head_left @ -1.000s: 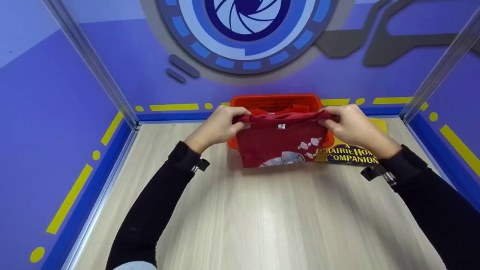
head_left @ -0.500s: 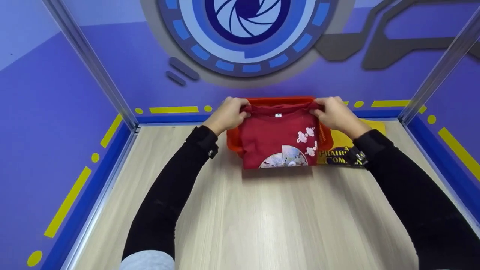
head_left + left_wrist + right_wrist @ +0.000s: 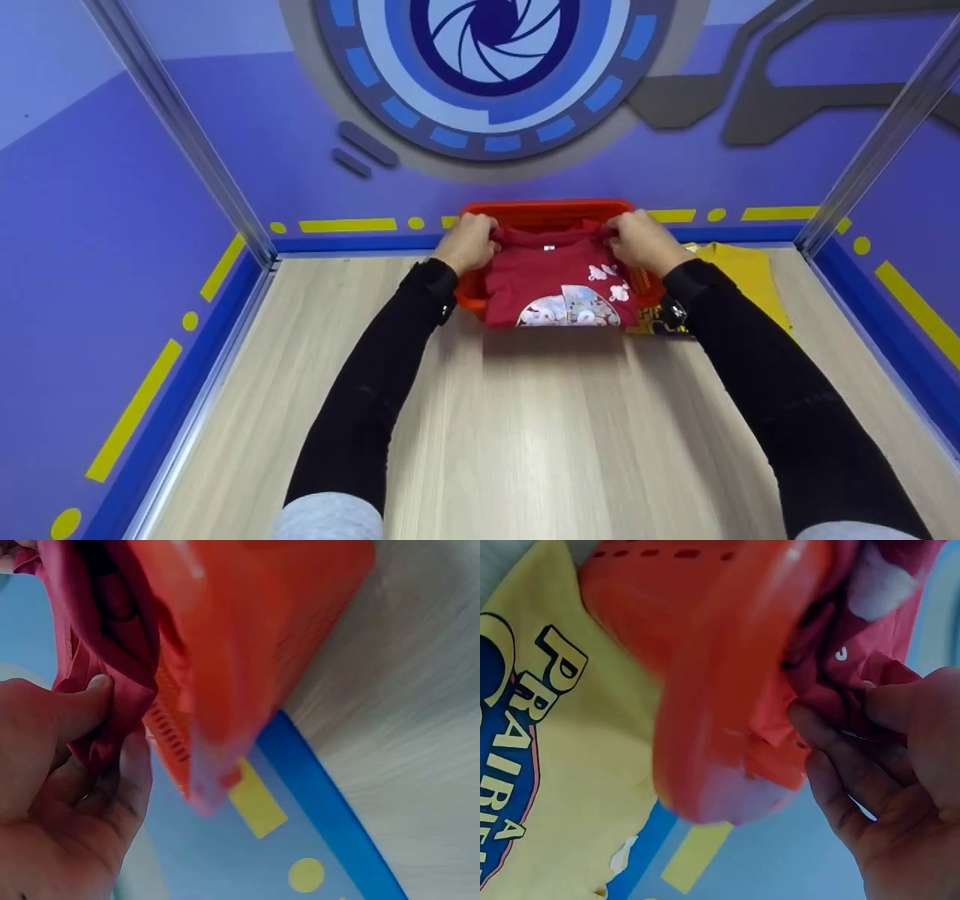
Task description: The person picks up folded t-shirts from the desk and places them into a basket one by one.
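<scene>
Two hands hold a folded red shirt point(image 3: 551, 274) over a red basket point(image 3: 547, 205).
At the shirt's 10 o'clock, the left hand point(image 3: 466, 241) pinches cloth between thumb and fingers; the right hand point(image 3: 643, 244) does likewise at 2 o'clock. The shirt seems lined up with the basket, with settling and release not yet done; its lower edge hides the near rim. A yellow shirt point(image 3: 746, 281) lies outside, at the basket's 3 o'clock.

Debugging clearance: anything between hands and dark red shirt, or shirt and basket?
Left hand and right hand grip the dark red shirt directly. At the orange basket, the front rim, mostly hidden by the shirt, might snag it; what looks like brighter red cloth is inside.
</scene>
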A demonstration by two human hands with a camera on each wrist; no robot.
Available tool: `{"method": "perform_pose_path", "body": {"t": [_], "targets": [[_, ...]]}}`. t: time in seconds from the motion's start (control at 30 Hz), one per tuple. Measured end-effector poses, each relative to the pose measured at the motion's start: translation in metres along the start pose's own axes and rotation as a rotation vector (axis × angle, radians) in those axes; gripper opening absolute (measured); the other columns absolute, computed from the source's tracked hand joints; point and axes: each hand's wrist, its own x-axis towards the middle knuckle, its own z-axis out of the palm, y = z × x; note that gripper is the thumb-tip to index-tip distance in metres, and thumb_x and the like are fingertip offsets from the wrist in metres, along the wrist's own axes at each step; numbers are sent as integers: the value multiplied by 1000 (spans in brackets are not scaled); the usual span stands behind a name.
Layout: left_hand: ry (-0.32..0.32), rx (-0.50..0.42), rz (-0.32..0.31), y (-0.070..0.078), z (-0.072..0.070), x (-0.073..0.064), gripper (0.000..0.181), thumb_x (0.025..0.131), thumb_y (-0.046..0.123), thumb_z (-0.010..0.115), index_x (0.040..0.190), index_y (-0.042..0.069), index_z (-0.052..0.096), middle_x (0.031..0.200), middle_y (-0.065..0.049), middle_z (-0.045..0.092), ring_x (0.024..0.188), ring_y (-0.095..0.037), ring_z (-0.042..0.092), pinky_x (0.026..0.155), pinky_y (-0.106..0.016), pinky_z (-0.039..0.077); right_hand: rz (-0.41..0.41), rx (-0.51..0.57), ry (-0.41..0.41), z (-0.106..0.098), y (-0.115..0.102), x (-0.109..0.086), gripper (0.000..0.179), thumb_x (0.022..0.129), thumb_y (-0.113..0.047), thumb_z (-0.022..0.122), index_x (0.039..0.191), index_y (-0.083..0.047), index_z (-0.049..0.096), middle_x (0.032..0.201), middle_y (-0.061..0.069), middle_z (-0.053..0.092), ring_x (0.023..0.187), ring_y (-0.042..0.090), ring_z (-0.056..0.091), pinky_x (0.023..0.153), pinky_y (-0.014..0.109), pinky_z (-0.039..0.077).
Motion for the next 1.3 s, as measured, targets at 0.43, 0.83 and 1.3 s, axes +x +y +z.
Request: {"method": "perform_pose_path", "body": {"t": [0.43, 0.83, 1.3], "targets": [[-91, 99, -78, 15, 9, -5, 18, 100, 2, 67, 112, 4, 82, 120, -15, 81, 118, -30, 75, 109, -42, 59, 6, -31, -142, 17, 4, 9, 22, 100, 0, 62, 115, 9, 76, 111, 31, 77, 96, 38, 69, 94, 55, 59], [-84, 61, -89, 14, 5, 1, 33, 96, -4, 64, 121, 7, 83, 128, -14, 80, 122, -29, 74, 110, -42, 59, 41, -11, -86, 16, 8, 17, 26, 98, 1, 61, 118, 10, 75, 111, 32, 76, 97, 40, 67, 94, 56, 58], [-27, -7, -131, 16, -8, 5, 40, 103, 3, 63, 141, 5, 74, 148, -14, 72, 144, -30, 65, 123, -39, 51, 112, 16, -25, 6, 0, 27, 36, 96, 2, 53, 125, 10, 73, 123, 35, 73, 109, 45, 65, 100, 55, 55]]}}
